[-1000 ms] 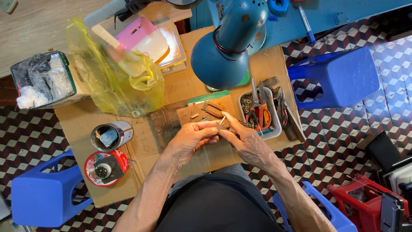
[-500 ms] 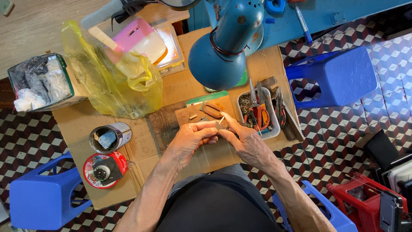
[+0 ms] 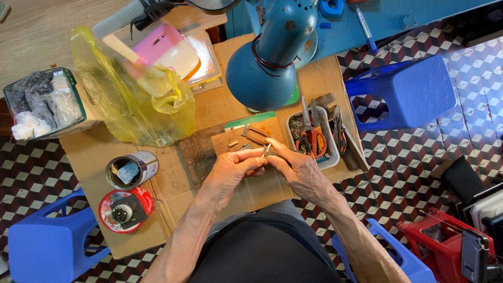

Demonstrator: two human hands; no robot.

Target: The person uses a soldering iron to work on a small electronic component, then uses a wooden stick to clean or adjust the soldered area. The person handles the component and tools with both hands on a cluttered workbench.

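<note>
A small metal piece (image 3: 266,151) is held between the two hands, just above a brown cardboard sheet (image 3: 246,188) that covers the low work table. The left hand (image 3: 230,173) has its fingers curled closed, and the thumb and the forefinger pinch the piece from the left. The right hand (image 3: 296,166) meets it from the other side, and its fingertips are closed on the same piece, so the thing sits between the tips of both hands. What exactly the piece is, I cannot tell; it is too small.

Just behind the hands lies a brown oval part (image 3: 257,135) on the cardboard. To the right stands a white tray (image 3: 331,157) with orange-handled pliers (image 3: 314,140) and other tools in it. A blue desk lamp (image 3: 270,63) hangs over the table. On the left there is a yellow plastic bag (image 3: 131,99), an open tin can (image 3: 131,169) and a red round lid (image 3: 123,210) with a black part in it.

The floor has a checked tile pattern in red, black and white. Blue plastic stools (image 3: 414,89) stand around the table, and a red crate (image 3: 445,241) is at the lower right.
</note>
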